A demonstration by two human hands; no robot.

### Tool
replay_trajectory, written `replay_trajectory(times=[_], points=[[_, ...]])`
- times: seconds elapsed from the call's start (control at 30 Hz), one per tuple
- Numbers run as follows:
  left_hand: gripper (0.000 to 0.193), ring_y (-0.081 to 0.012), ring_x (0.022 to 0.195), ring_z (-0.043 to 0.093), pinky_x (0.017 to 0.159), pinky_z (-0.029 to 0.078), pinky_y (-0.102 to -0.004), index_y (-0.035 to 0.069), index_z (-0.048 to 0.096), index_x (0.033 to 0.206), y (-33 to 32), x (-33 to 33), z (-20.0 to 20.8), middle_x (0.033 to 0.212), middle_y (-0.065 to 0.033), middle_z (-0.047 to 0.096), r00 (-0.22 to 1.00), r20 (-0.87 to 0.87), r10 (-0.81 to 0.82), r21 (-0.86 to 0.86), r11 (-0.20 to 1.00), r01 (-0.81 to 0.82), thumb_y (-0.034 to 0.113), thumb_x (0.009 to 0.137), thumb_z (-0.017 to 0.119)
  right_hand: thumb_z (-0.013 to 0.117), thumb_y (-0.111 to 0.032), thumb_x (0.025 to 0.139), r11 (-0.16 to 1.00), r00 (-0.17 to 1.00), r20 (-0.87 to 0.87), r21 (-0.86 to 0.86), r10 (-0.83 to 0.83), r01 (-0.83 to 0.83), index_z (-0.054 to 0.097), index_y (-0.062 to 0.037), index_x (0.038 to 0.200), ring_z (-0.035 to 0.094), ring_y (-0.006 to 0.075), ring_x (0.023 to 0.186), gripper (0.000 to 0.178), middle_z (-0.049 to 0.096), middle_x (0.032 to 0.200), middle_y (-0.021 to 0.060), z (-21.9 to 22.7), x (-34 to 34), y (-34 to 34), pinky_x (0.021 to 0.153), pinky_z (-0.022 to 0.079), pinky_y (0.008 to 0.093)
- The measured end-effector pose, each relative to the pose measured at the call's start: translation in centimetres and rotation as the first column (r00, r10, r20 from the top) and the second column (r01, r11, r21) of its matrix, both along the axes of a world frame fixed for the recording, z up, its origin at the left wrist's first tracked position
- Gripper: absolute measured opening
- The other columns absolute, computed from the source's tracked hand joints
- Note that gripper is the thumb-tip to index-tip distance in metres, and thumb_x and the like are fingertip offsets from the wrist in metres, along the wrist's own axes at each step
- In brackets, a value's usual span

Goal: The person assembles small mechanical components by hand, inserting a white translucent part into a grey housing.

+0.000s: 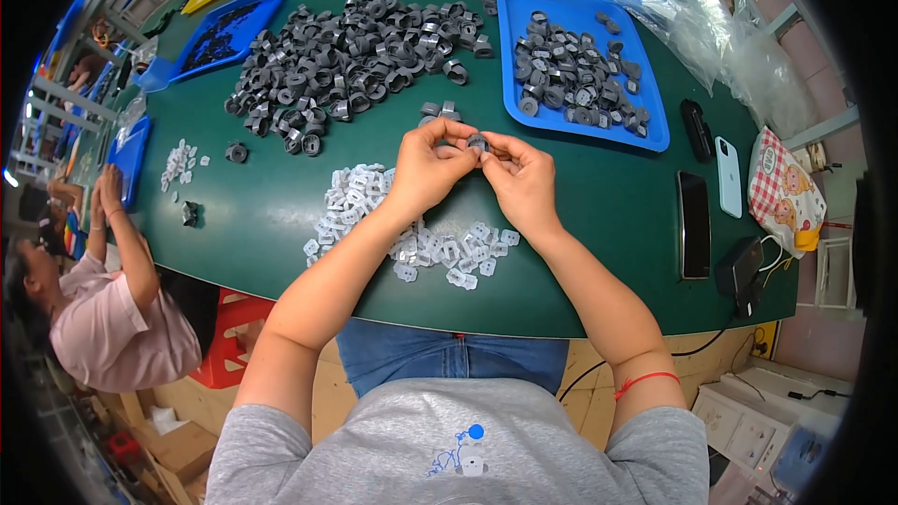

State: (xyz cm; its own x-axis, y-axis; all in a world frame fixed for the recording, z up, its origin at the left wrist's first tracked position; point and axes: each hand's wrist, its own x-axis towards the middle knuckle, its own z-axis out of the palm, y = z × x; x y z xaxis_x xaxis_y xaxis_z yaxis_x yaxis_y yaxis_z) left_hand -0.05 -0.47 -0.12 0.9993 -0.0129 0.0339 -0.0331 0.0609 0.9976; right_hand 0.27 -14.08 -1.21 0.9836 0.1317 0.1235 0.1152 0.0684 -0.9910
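Observation:
Above the table's middle, my left hand (427, 168) and my right hand (520, 180) meet at the fingertips. Between them they pinch a small dark grey ring-shaped plastic part (478, 142), partly covered by the fingers. Just beyond my left hand sit a few loose grey parts (447, 112). Under and between my forearms spreads a heap of small translucent white plastic pieces (357, 194). Farther off lies a large pile of dark grey ring-shaped parts (351, 56). To the right of that pile, a blue tray (510, 47) holds many similar grey parts.
A second blue tray (273, 2) with small black pieces lies at the far left. Phones (729, 176), (693, 224) and a black box-like device (744, 266) line the right side. Plastic bags (655, 14) cover the far right edge. Another person (122, 318) sits at the left.

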Motion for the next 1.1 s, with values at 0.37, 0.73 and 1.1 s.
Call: replay_trajectory(times=[0.37,0.73,1.1], points=[[0.016,-0.0083,0.068,0.060,0.062,0.049,-0.0176,-0.005,0.052,0.089,0.0,0.1,0.7,0.078,-0.0064,0.058,0.999,-0.034,0.005,-0.034,0.999,-0.006,-0.001,0.076,0.061,0.057,-0.001,0.079,0.997,0.995,0.081,-0.048,-0.049,0.053,0.057,0.0070,0.103,0.060,0.0125,0.075,0.025,0.062,0.088,0.0113,-0.1,-0.1,0.7,0.066,0.049,0.0221],[0.023,-0.0099,0.073,0.059,0.065,0.049,-0.0209,-0.004,0.055,0.101,0.4,-0.1,0.5,0.081,-0.0042,0.061,0.990,-0.135,0.028,-0.146,0.988,-0.048,0.003,0.079,0.059,0.058,-0.002,0.081,0.992,0.999,0.025,0.118,-0.035,0.032,0.057,0.0051,0.104,0.059,0.0113,0.077,0.024,0.060,0.093,0.0089,-0.1,0.4,0.3,0.069,0.047,0.0204],[0.019,-0.0122,0.068,0.062,0.060,0.050,-0.0210,-0.007,0.055,0.093,-0.3,-0.5,0.8,0.078,-0.0116,0.063,0.996,-0.060,0.067,-0.101,0.992,-0.072,0.000,0.075,0.060,0.056,-0.009,0.083,0.978,0.963,-0.259,0.207,0.080,-0.025,0.059,0.0031,0.098,0.059,0.0110,0.068,0.019,0.063,0.082,0.0082,0.8,0.1,0.3,0.060,0.050,0.0223]])
